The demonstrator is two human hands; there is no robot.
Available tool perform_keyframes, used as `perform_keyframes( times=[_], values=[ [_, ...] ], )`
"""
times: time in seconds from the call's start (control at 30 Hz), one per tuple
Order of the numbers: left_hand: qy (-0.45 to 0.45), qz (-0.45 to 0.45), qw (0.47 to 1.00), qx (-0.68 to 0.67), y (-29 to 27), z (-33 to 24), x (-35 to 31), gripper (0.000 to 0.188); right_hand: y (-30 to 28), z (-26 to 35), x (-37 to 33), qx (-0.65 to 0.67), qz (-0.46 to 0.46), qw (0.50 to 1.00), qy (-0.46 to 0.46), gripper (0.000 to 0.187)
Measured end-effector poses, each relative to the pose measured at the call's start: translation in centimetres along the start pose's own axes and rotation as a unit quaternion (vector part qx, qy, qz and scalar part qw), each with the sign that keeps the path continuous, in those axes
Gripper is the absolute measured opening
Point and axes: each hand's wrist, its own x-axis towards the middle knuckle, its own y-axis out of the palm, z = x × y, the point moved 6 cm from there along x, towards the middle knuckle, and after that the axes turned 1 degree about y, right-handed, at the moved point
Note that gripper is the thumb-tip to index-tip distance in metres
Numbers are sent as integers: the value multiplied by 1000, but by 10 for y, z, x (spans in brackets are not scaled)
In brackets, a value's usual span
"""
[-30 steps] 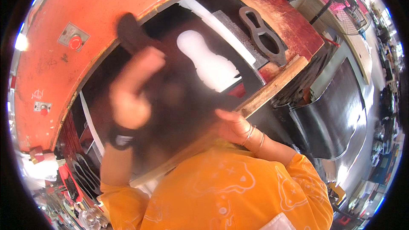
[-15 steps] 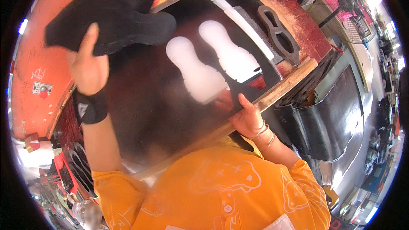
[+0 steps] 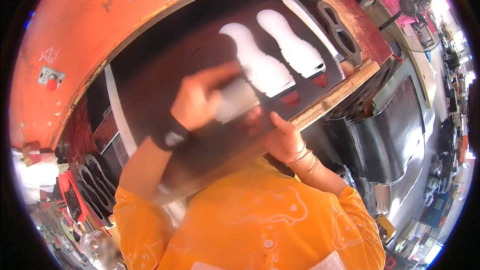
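On black sheet (image 3: 200, 35), white sole shapes (image 3: 262, 70), left grip (image 3: 194, 101) blurred, unclear, right grip (image 3: 286, 144) unclear

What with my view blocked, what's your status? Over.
Left hand blurred over black sheet, grip unclear. Right hand by wooden strip, grip unclear. Two white shapes showing. Grey frame right of them, clear of both hands.

Open air over the black sheet (image 3: 150, 80), widest on its left part, room there for me to pass. Orange machine body (image 3: 80, 45) walls off the black sheet's far-left side. Past its right side, grey metal die (image 3: 336, 26) in the way; wooden strip (image 3: 335, 97) bars its near-right edge. My left hand (image 3: 200, 97), blurred, blocks its middle; my right hand (image 3: 287, 140) fills its near edge. Slim gap between them.
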Motion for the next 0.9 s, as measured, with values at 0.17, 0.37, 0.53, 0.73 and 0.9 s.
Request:
perform_keyframes(
  times=[0.17, 0.37, 0.53, 0.73, 0.9],
  values=[
    [19, -291, 866, 406, -151, -45, 6, 39, 10, 1, -3, -8, 29, 996, -86, 47],
    [122, 36, 967, 220, -92, -37, -64, 51, 48, -60, -12, -231, 107, 964, 75, 29],
    [80, 98, 980, 152, -16, -9, -116, 67, 73, -69, -14, -11, 164, 984, 67, 33],
    [-30, -134, 987, -86, -98, -9, -68, 38, 50, -66, 6, -115, 39, 993, 0, 44],
    [-11, -503, 864, -10, -227, -30, -96, 43, 57, -77, 6, -131, 90, 987, -26, 47]
  ],
)
